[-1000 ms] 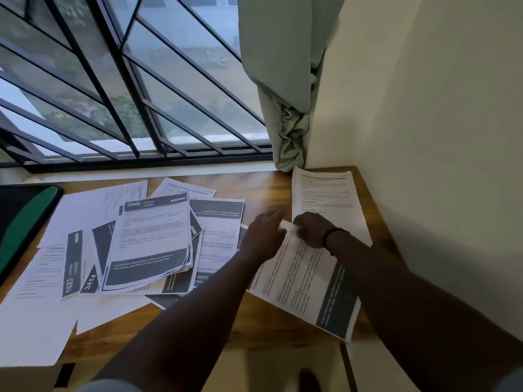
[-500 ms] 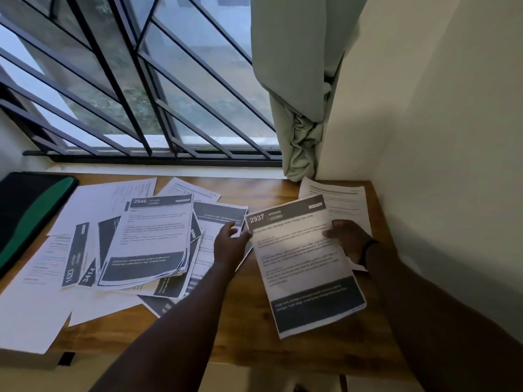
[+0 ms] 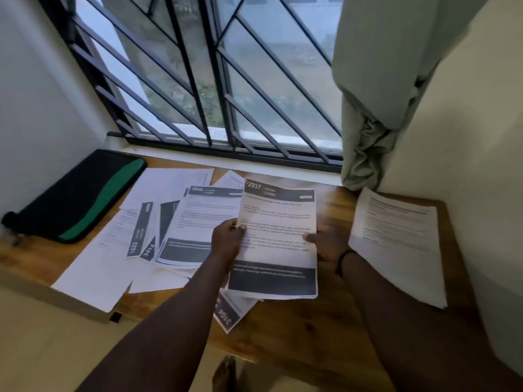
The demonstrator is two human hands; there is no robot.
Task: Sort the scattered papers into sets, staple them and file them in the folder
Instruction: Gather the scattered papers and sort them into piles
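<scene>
Both hands hold sheet 2937 [image 3: 278, 222] above tabletop [image 3: 334, 321]: left hand [image 3: 227, 239] fingers pinch left edge, right hand [image 3: 328, 243] fingers clamp right edge.

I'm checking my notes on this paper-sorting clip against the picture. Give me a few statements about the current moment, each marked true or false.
1. Both hands hold the sheet headed 2937. True: the left hand grips its left edge and the right hand its right edge.
2. The black and green folder lies open with papers inside. False: it lies closed at the far left of the table, with no papers on it.
3. A stack of white sheets lies on the right side of the table. True.
4. The curtain covers the whole window. False: it is bunched at the right, leaving the window bars bare.
</scene>
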